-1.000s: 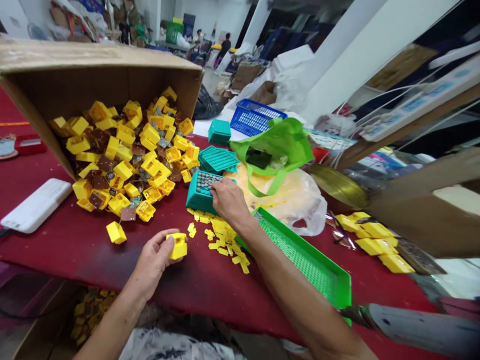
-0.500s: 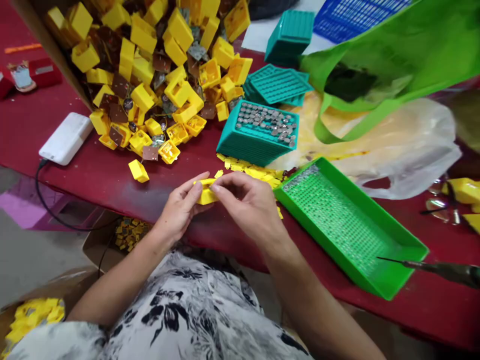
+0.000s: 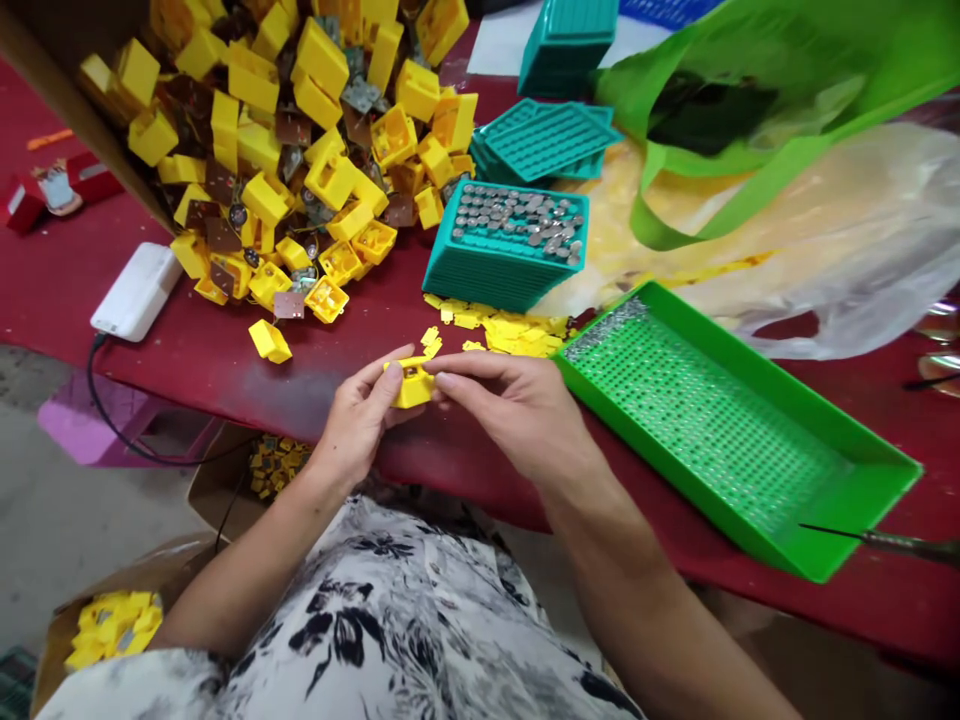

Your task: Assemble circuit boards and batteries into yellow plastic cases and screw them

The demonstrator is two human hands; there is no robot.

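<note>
A small yellow plastic case (image 3: pixel 412 388) is held over the table's front edge, its hollow side facing up and metal parts showing inside. My left hand (image 3: pixel 358 420) grips it from the left, thumb on the near rim. At its right end, my right hand (image 3: pixel 521 405) has thumb and fingers closed on the corner; whether a small part is also between those fingertips is hidden. Flat yellow covers (image 3: pixel 510 332) lie just beyond my hands. Behind them, round button cells (image 3: pixel 525 215) rest on top of a stack of teal trays (image 3: pixel 480 270).
A heap of yellow cases with brown boards (image 3: pixel 330 170) spills from a carton at the left. To the right lies a green tray (image 3: pixel 720 430) of small screws, a screwdriver (image 3: pixel 892 543) over its near corner. A white power bank (image 3: pixel 139 290) with a cable sits left.
My right fingertips have moved from over the case's opening to its right corner, showing more of the inside. My left hand keeps its grip. The whole view has shifted slightly.
</note>
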